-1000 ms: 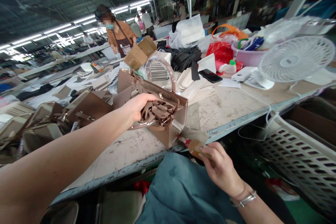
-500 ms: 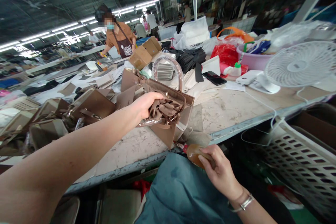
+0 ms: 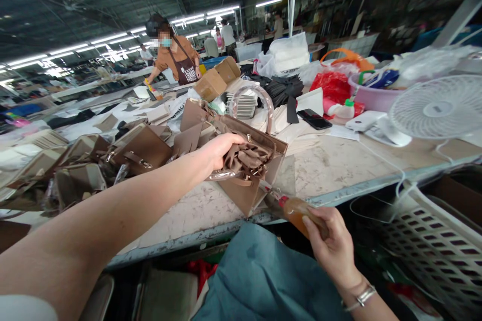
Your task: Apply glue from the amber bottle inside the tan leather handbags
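My left hand (image 3: 220, 148) is closed on the top edge of a taupe leather handbag (image 3: 248, 173) that stands tilted at the near edge of the worktable (image 3: 324, 170). The bag's plastic-wrapped handle (image 3: 251, 98) arches up behind it, and bunched brown straps fill its mouth. My right hand (image 3: 333, 246) is wrapped round a small amber squeeze bottle (image 3: 299, 209) with a red neck, its tip pointing at the bag's lower right corner. The bottle sits just off the table edge, above my teal-clad lap.
Several more taupe bags (image 3: 135, 148) lie at the left. A white desk fan (image 3: 440, 108), a phone (image 3: 315, 119), a pink basin (image 3: 371, 93), a red bag and cardboard boxes (image 3: 218, 80) crowd the back. A white slatted crate (image 3: 433, 246) stands at the right. A person in a brown apron (image 3: 176, 57) works beyond.
My right hand has shifted right and turned the bottle so its tip nears the bag's corner. The view has drifted; my left hand keeps its hold on the bag.
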The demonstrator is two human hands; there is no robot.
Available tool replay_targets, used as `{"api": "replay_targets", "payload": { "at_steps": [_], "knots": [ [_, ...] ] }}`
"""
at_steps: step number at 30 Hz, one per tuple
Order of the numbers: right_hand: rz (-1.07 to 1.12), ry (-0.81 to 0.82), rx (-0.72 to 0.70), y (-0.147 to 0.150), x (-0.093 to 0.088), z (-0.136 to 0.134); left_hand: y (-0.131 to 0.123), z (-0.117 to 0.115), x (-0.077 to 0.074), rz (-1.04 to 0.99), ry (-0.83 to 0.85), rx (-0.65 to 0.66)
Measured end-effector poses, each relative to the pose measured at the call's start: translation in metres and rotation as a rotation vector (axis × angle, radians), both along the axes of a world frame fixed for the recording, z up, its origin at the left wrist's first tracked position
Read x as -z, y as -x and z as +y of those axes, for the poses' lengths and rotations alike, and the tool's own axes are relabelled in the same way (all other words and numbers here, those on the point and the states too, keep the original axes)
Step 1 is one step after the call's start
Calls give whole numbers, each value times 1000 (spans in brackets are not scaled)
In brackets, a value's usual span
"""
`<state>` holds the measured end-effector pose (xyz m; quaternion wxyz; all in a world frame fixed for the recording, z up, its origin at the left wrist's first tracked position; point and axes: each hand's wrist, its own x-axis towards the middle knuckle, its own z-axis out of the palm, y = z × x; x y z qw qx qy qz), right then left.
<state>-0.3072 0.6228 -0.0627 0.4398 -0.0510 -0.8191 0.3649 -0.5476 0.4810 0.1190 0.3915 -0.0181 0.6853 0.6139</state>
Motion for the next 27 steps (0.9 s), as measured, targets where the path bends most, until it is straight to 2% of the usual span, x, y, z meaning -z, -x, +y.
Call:
{"api": "replay_targets", "payload": {
  "at_steps": [7, 10, 16, 20, 27],
  "knots": [
    [-59, -20, -14, 6, -6, 6, -1, 1, -2, -12, 6, 15],
    [-20, -61, 9, 5, -8, 6, 1, 2, 0, -16, 12, 12],
    [-74, -118, -93, -1, -4, 8, 2, 5, 1, -2, 22, 11],
    [-62, -169, -67, -4, -3, 9, 2, 7, 1, 5, 27, 16],
    [-91, -64, -113, -1, -5, 3, 4, 10, 3, 11, 39, -1]
  ]
}}
